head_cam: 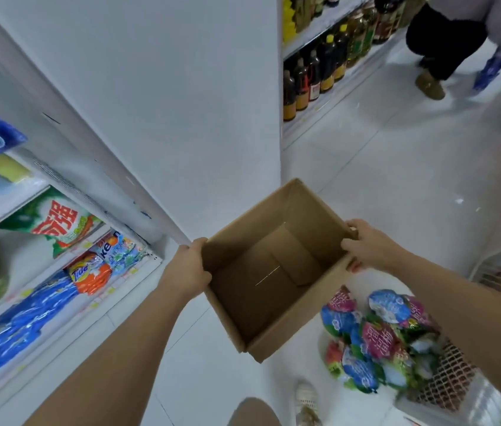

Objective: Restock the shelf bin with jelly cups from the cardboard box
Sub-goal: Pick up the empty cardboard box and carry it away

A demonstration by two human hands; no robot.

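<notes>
Far left: shelves [67, 192] packed with detergent bags: a green bag [58, 222] up top, an orange Tide bag [90, 276] below it, blue bags [24, 321] lower down and nearer. Just right of the shelves, a plain white end panel [163, 103] running down to the white tiled floor [396, 167].

In the middle, held up off the floor and tilted: the cardboard box [276, 336], top open, showing only its folded bottom flaps inside. On its left wall, the left hand [189, 270], fingers curled over the rim and gripping. On its right wall, near the far corner, the right hand [366, 245], likewise clamped over the rim. Both forearms bare, reaching in from the lower edge.

Behind the box, upper middle: dark bottles [313, 75] lined up on low shelving. Low down, under the box's near corner, a light shoe [306, 398].

Lower right, below the right forearm: the jelly cups [375, 336], a heap of blue, pink and green packs, lying in the white mesh shelf bin [455, 379], well apart from the box.

Top right: another person [446, 41], dark trousers, tan shoe, standing in the aisle.
</notes>
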